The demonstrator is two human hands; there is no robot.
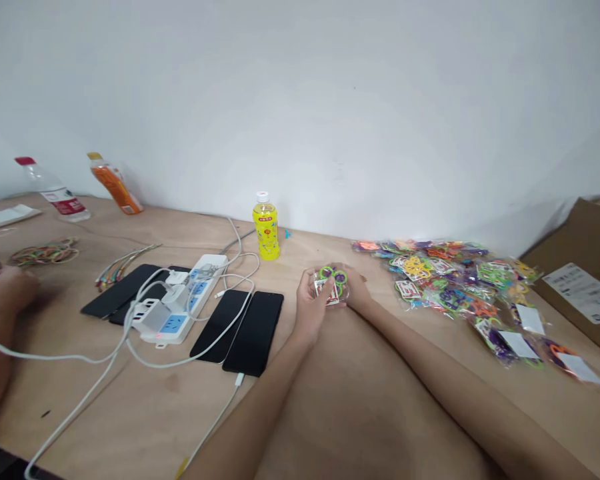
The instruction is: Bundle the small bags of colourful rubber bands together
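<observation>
A small clear packet [334,281] with green and purple rings and a red-and-white card is held between both hands over the table, right of the yellow bottle. My left hand [311,300] grips its left side, the thumb lying over the card. My right hand [356,288] is at the packet's right side, its fingers partly hidden behind it. To the right lies a spread pile of similar colourful packets [450,299], some with white labels facing up.
Left of my hands are black phones [254,333], a white power strip [207,280] with cables and a yellow bottle [267,230]. Another person's hand [3,290] rests at the far left, near coloured cords [45,253]. A cardboard box [587,267] stands at right.
</observation>
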